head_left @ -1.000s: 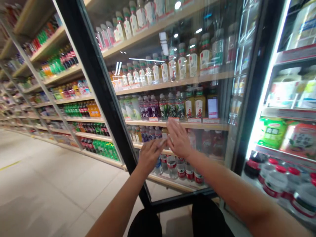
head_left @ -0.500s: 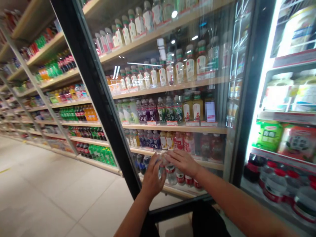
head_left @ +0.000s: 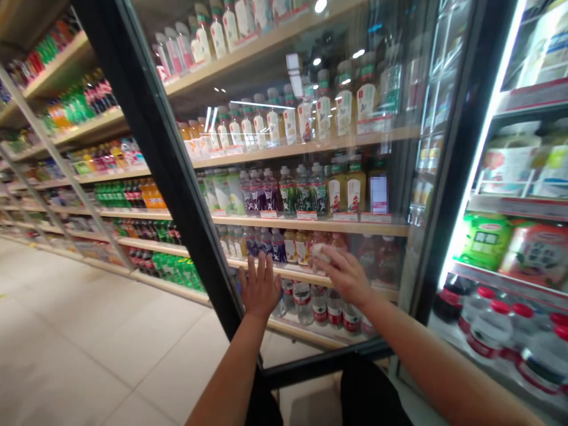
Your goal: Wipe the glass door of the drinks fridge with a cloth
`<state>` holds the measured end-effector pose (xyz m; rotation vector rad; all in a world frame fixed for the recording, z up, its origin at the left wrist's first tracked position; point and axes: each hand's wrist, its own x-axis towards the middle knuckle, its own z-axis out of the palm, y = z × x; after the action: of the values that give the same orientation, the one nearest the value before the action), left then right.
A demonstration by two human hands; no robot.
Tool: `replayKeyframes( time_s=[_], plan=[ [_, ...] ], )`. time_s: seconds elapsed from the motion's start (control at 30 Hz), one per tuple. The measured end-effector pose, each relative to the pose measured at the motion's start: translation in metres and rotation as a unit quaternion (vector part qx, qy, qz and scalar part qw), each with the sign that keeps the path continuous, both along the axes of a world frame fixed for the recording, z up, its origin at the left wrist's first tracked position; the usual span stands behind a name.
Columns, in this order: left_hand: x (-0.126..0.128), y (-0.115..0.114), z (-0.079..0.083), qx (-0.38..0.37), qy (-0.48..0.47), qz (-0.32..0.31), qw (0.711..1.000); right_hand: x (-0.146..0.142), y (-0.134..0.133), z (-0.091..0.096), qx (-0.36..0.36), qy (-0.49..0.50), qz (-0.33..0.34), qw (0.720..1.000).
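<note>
A glass cooler door (head_left: pixel 390 77) with a black frame (head_left: pixel 177 195) stands swung open in front of me. My left hand (head_left: pixel 260 288) lies flat on the glass near the frame, fingers stretched upward and empty. My right hand (head_left: pixel 348 277) rests on the glass a little to the right, fingers spread toward the upper left. A pale patch at its fingertips is too blurred to name. Through the glass I see store shelves of drink bottles (head_left: pixel 306 189).
The lit cooler interior (head_left: pixel 492 242) is on the right, with large red-capped water bottles (head_left: pixel 488 322) low down and green and red packs above. Long shelves of soft drinks (head_left: pixel 128 195) run along the left. The tiled aisle floor (head_left: pixel 89 349) lies at lower left.
My hands dropped down the glass and came together, then rose slightly and parted. The left hand now lies flat with fingers up; the right has shifted to the right.
</note>
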<state>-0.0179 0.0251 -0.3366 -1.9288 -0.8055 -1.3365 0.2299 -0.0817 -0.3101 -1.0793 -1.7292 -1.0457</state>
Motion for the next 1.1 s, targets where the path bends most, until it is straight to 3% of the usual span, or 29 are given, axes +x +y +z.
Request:
replayKeyframes(
  time_s=[0.07,0.13,0.2,0.33,0.4,0.5,0.57,0.63,0.77,0.83,1.0,1.03,1.1],
  plan=[
    [0.000,-0.001,-0.001,-0.002,0.001,0.009,1.000,0.002,0.004,0.018,0.034,0.066,-0.017,0.997],
    [0.001,-0.002,-0.002,0.005,0.001,0.026,1.000,-0.003,0.008,0.024,0.073,0.116,-0.032,0.990],
    [0.002,-0.003,-0.003,0.009,0.001,0.034,0.999,-0.014,0.010,0.013,0.074,0.107,-0.030,0.991],
    [0.003,-0.003,-0.005,-0.016,-0.006,0.013,1.000,-0.036,0.008,-0.011,0.002,-0.029,0.028,0.999],
    [0.004,-0.003,-0.006,-0.027,-0.014,0.002,1.000,-0.038,0.007,-0.001,-0.004,-0.028,0.030,0.999],
    [0.004,-0.002,-0.006,-0.022,-0.012,0.007,1.000,-0.033,0.011,0.031,0.032,0.074,-0.007,0.997],
    [0.004,-0.003,-0.006,-0.010,-0.007,0.014,1.000,-0.035,0.015,0.040,0.062,0.125,-0.024,0.990],
    [0.005,-0.005,-0.005,0.001,-0.007,0.020,1.000,-0.044,0.017,0.028,0.060,0.127,-0.025,0.990],
    [0.007,-0.008,-0.001,0.033,-0.014,0.026,0.999,-0.065,0.013,-0.024,-0.001,0.021,0.021,1.000],
    [0.007,-0.009,0.001,0.048,-0.009,0.032,0.998,-0.065,0.011,-0.029,-0.010,-0.017,0.048,0.999],
    [0.006,-0.009,0.003,0.054,0.003,0.048,0.997,-0.050,0.018,0.022,0.049,0.110,0.029,0.992],
    [0.006,-0.009,0.003,0.054,0.004,0.049,0.997,-0.050,0.019,0.026,0.066,0.139,0.025,0.988],
    [0.006,-0.010,0.003,0.053,0.004,0.048,0.997,-0.057,0.019,0.018,0.076,0.163,0.023,0.983]
  ],
)
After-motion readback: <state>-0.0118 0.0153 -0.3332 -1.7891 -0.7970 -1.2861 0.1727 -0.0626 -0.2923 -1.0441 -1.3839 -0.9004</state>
